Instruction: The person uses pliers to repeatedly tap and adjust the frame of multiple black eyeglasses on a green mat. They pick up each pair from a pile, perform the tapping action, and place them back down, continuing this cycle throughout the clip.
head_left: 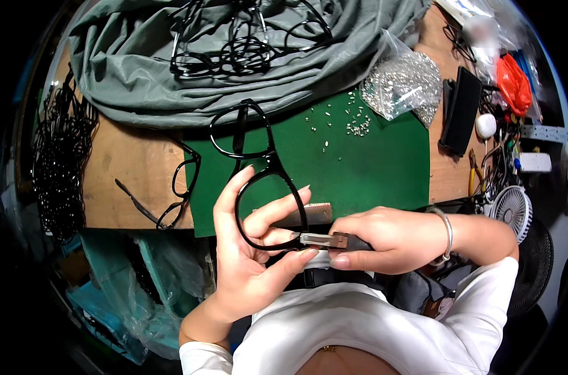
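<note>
My left hand [243, 278] grips a black eyeglass frame [273, 164], its lens openings without visible lenses and one temple folded behind. The frame stands tilted above the front edge of a green mat [384, 169]. My right hand [387, 240], with a silver bangle on the wrist, is closed around a hand tool that looks like pliers [321, 240]. The tool's flat metal jaws meet the frame's lower right corner, beside my left fingertips; its handles are mostly hidden in my palm. Behind my left fingers lies a flat metal piece [318, 214] at the mat's edge.
Small shiny pieces [358, 128] lie scattered on the mat near a clear bag [403, 84] full of them. Grey cloth [127, 75] bears a pile of black frames [246, 53]. Another frame [182, 195] lies left. A black case [461, 111] and small fan [511, 212] are right.
</note>
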Available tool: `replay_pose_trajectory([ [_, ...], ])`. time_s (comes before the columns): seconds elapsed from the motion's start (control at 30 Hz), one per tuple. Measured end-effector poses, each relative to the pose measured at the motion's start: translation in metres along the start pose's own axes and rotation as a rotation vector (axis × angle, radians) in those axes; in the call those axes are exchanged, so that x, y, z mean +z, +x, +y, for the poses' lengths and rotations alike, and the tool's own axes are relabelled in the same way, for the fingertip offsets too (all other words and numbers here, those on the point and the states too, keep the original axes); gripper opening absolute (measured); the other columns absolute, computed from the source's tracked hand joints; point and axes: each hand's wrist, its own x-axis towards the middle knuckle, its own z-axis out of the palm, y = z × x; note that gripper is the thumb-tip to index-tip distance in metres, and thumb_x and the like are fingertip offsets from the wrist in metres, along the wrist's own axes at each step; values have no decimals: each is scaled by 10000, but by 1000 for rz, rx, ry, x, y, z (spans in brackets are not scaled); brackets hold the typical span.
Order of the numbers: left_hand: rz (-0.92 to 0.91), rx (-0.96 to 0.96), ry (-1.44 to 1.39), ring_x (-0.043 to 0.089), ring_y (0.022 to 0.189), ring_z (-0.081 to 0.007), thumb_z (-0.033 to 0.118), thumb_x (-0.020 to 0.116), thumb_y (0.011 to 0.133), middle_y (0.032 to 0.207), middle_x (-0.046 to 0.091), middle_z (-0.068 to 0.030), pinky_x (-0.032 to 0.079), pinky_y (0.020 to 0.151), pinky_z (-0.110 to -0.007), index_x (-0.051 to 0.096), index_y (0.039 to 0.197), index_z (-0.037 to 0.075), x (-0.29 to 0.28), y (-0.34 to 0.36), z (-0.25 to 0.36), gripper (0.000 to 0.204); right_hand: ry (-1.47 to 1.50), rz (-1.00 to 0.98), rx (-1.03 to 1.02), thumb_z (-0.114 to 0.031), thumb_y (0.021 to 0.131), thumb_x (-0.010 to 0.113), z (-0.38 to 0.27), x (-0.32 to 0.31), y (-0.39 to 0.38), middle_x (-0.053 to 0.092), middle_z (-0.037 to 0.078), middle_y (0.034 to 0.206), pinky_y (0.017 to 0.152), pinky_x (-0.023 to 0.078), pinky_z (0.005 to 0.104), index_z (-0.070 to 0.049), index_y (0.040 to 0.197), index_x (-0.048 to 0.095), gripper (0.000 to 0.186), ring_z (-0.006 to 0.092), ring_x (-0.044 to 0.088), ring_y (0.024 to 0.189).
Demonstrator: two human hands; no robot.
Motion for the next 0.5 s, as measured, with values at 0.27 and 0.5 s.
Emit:
replay_pose_trajectory([
  [0.27, -15, -25, 11, 539, 1003, -285, -141, 529, 732, 1234, 383, -238, 477, 830, -325, -40, 1303, 66, 2, 0, -10, 832, -325, 155, 31, -346, 816, 545, 11, 10, 7, 555, 130, 596, 522, 449, 345, 2, 778, 536, 350, 299, 562, 522],
  [0.5, 4, -86, 35, 541, 994, -272, -156, 522, 723, 1244, 371, -236, 486, 816, -313, -23, 1302, 72, -1, 3, -5, 828, -1, 61, 9, -426, 816, 491, 19, -12, 4, 575, 210, 719, 636, 447, 372, 38, 948, 550, 486, 323, 588, 709],
])
